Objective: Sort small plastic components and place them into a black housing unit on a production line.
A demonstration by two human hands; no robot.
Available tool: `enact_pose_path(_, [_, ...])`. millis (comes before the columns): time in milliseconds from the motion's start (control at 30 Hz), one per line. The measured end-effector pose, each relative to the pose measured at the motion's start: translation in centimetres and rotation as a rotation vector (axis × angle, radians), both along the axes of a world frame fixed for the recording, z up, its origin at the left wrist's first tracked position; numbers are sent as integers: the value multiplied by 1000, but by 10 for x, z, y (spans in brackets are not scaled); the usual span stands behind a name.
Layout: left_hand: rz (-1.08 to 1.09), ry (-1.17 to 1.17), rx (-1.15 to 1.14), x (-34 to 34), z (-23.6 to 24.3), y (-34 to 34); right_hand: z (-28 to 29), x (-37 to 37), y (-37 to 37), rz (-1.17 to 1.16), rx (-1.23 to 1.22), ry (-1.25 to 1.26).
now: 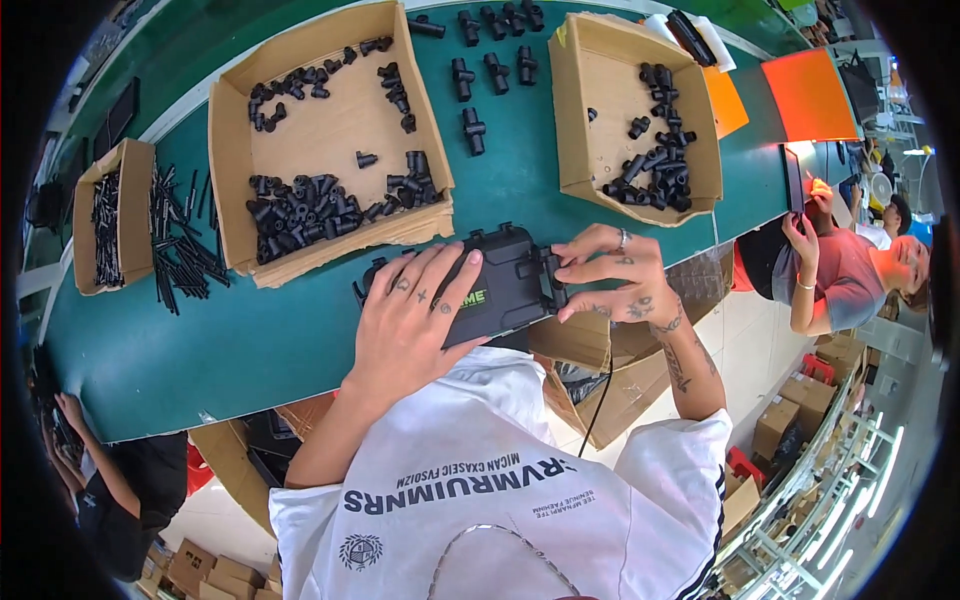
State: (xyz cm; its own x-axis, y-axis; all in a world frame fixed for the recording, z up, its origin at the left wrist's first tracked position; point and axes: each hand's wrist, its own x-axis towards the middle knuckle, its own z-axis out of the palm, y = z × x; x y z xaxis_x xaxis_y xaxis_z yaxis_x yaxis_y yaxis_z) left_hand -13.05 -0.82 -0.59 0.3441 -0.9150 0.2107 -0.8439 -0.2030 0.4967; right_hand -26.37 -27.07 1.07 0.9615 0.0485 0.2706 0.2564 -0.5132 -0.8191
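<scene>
The black unit (495,285) lies at the near edge of the green table (200,340), just below the big box (325,140). The left hand (410,320) rests flat on it, fingers spread — the right hand (615,280) pinches its right end, where a small black part sits.

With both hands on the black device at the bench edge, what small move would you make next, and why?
Probably press the small black connector home with the right hand: its fingertips already pinch that part at the end of the black rectangular plastic device, while the left hand lies flat on top, steadying it.
</scene>
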Motion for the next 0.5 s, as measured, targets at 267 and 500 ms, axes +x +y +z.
enact_pose_path(267, [10,-2,-11,4,1,1,19,6,4,16,-112,84])
enact_pose_path(500, [-27,-5,-15,5,6,-2,9,-8,-3,51,-168,0])
